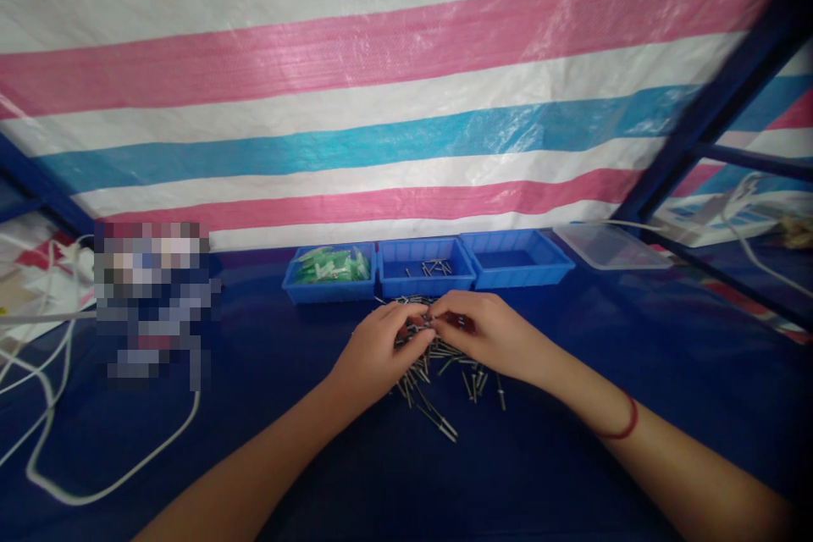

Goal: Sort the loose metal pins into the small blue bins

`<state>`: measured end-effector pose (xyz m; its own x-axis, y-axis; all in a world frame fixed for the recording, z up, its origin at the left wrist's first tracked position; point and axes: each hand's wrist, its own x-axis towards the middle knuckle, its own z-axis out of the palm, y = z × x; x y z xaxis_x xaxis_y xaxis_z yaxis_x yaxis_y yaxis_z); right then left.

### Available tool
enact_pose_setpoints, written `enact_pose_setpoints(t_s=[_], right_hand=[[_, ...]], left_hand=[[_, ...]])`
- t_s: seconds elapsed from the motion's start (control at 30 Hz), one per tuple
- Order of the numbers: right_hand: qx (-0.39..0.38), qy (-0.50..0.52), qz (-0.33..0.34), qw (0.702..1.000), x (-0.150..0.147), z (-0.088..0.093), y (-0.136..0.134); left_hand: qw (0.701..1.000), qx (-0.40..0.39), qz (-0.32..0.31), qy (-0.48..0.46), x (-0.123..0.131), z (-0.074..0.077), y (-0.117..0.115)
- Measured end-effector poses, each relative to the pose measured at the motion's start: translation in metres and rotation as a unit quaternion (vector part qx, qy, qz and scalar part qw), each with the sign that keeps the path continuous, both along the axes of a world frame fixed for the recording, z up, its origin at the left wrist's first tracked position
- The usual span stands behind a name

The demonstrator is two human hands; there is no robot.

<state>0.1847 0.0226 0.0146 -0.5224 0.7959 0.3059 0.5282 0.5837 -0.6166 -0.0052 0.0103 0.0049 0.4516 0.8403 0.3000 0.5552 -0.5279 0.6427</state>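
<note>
A loose heap of blind rivets (416, 374), thin metal pins with thicker silver ends, lies on the dark blue table. Over its left side curls my left hand (379, 347), with bits of metal showing between the thumb and fingers. My right hand (486, 332) bends in from the other side, its thumb and fingertips closed together close to the left fingertips. What the right fingertips pinch is too small to make out. Several rivets lie apart from the heap, two of them toward me. Just behind the hands, the middle blue bin (427, 278) contains a few similar metal pieces.
The left blue bin (329, 291) holds green-and-white packets (334, 264). A right blue bin (521, 273) adjoins the middle one, beside a clear plastic lid (613, 246). White cables (95, 498) loop at left near a pixelated area. A striped tarp (356, 123) hangs behind.
</note>
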Motion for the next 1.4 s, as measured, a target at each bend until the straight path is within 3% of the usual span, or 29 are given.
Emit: enact_pose_setpoints(t_s=[0.3, 0.43, 0.63, 0.87, 1.07, 1.2, 1.3, 1.4], right_hand=[[-0.072, 0.163, 0.006, 0.984, -0.003, -0.006, 0.002], [-0.078, 0.173, 0.016, 0.982, -0.004, -0.006, 0.001], [-0.042, 0.174, -0.007, 0.984, -0.005, -0.006, 0.001], [0.017, 0.142, -0.041, 0.989, -0.004, -0.007, 0.003], [0.066, 0.092, -0.015, 0.993, -0.003, -0.007, 0.006], [0.165, 0.053, -0.114, 0.978, 0.006, -0.013, 0.022], [0.239, -0.045, -0.189, 0.951, 0.013, -0.016, 0.035], [0.248, -0.083, -0.196, 0.945, 0.014, -0.016, 0.037]], left_hand=[[0.999, -0.026, -0.005, -0.025, -0.002, 0.001, 0.003], [0.999, -0.033, -0.014, -0.026, -0.001, -0.002, 0.004], [0.999, -0.021, 0.021, -0.038, 0.001, -0.003, 0.003], [0.994, -0.013, 0.074, -0.083, -0.002, -0.005, 0.005], [0.991, 0.000, 0.086, -0.104, -0.001, -0.004, 0.003], [0.990, -0.001, 0.090, -0.107, 0.000, -0.005, 0.004], [0.996, 0.028, 0.049, -0.064, -0.002, -0.003, 0.005], [0.995, 0.080, -0.045, 0.031, -0.004, 0.000, 0.003]])
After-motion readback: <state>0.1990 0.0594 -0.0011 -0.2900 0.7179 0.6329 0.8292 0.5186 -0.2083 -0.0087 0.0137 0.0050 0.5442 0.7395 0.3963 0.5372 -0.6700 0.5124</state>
